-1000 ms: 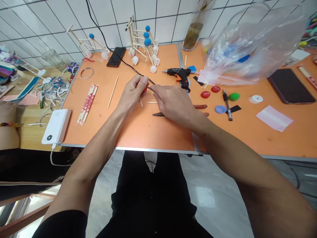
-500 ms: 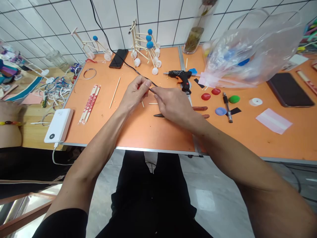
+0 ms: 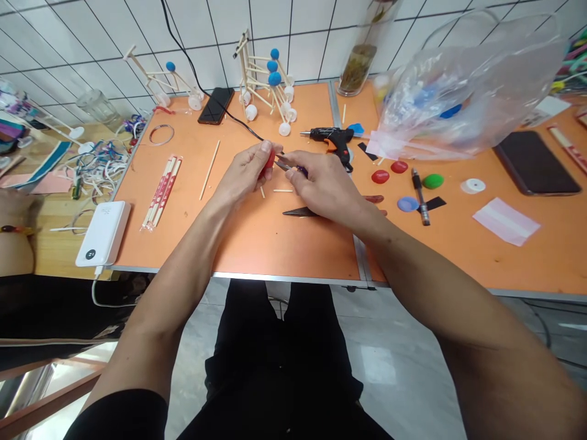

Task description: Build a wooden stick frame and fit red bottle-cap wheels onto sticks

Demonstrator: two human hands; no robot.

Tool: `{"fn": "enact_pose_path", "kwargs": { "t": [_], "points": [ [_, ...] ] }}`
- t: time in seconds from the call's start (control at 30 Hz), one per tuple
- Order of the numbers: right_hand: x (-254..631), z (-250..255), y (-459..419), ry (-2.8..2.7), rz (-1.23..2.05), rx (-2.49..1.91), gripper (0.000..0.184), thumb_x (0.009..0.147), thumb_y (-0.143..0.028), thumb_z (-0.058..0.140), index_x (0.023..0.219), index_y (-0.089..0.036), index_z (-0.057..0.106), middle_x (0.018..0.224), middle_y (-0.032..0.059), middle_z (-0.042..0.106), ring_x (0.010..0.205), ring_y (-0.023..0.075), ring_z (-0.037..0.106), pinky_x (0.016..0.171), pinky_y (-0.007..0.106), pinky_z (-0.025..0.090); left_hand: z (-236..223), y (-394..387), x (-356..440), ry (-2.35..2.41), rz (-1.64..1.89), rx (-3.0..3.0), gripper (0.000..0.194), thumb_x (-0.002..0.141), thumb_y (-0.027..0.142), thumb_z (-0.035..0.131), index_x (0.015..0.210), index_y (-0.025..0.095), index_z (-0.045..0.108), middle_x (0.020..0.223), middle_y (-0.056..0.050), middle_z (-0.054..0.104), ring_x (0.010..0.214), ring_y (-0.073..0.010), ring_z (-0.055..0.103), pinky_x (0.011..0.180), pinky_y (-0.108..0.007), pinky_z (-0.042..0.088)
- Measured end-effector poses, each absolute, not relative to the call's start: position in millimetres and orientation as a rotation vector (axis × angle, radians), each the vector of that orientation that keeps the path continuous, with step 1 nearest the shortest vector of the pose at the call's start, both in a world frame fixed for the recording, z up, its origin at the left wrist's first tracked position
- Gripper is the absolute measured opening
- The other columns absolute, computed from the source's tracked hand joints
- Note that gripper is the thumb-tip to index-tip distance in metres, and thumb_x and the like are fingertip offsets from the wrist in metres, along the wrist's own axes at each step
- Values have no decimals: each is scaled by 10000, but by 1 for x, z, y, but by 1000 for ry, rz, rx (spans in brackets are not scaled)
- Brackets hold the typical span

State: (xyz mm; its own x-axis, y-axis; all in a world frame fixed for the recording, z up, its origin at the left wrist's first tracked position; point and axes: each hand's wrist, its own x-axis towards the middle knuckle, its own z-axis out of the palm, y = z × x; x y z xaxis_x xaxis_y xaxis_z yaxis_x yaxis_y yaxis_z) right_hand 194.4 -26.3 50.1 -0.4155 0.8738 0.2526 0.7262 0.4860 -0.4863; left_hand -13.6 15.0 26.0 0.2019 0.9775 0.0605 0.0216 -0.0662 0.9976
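My left hand [image 3: 250, 168] is closed in a pinch on a small red plastic piece [image 3: 269, 161], partly hidden by the fingers. In my right hand [image 3: 323, 180] is a pair of scissors [image 3: 283, 165] with grey blades and a dark blue handle, its tips right at the red piece. Under my right wrist lie pliers [image 3: 300, 212] with a black pointed nose and red-brown handles, partly covered. A short wooden stick [image 3: 283, 190] rests on the table just below the hands, and a longer stick [image 3: 210, 170] lies left of my left hand.
A black glue gun [image 3: 337, 142] lies beyond my right hand. Stick models with blue balls [image 3: 274, 78] stand along the wall. A power bank [image 3: 104, 234], wrapped chopsticks [image 3: 161, 192], a pen [image 3: 420, 197], a plastic bag [image 3: 458, 104] and phones [image 3: 536, 162] surround the work area. Another person's arm [image 3: 17, 232] is at left.
My right hand's fingers have shifted, and the scissors' blades and dark blue handle now show. More of the red piece is visible in my left hand, which stays in nearly the same place.
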Motion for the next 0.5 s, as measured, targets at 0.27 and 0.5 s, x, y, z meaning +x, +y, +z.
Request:
{"fn": "enact_pose_path", "kwargs": {
  "t": [0.27, 0.5],
  "points": [
    [195, 55, -25, -2065, 685, -1320, 216, 1182, -278, 589, 1040, -250, 749, 933, 66, 769, 911, 276, 671, 878, 411, 494, 32, 19, -14, 1045, 1043, 1273, 588, 1008, 818, 846, 984, 233, 794, 678, 16, 619, 462, -92, 421, 433, -276, 222],
    [196, 55, -27, -2005, 730, -1277, 532, 1297, -595, 411, 993, -269, 702, 893, 54, 695, 873, 256, 650, 841, 373, 471, 35, 25, -18, 982, 1078, 1173, 568, 1041, 793, 825, 1011, 227, 808, 696, 14, 620, 435, -79, 423, 398, -279, 235]
  ]
}}
